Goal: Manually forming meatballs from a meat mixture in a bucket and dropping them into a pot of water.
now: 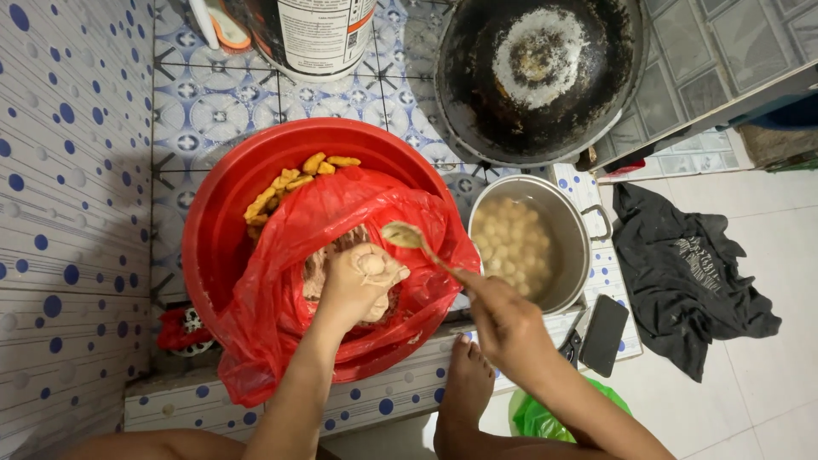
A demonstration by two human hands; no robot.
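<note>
Head view: at the centre of the frame the left hand (358, 281) is closed in a fist around a lump of pale paste (371, 262), and a round ball of it bulges out at the top of the fist, between thumb and forefinger. The hand sits over a red plastic bag (281, 281) that lines a red basin (209, 230); more of the paste shows in the bag just under the hand. At the upper edge of the bag lie yellow fried pieces (294, 181).

The right hand (507, 328), lower right of centre, grips the handle of a spoon (402, 235). Its bowl is tilted and hangs just above and right of the ball, close but not clearly touching it.

Right of the basin stands a steel pot (573, 223) of water with many pale balls (509, 243) in it. A blackened wok (538, 77) is at the upper centre-right. A phone (603, 334) lies on the tiled desk (388, 400) below the pot, and a dark cloth (690, 273) lies on the floor at the right.

To do this well, I judge the squeeze should be steady so the ball comes out smooth. The spoon's edge should cut it off clean at the fist. The spoon should then be lowered close to the water, not dropped from height, to avoid a splash.
</note>
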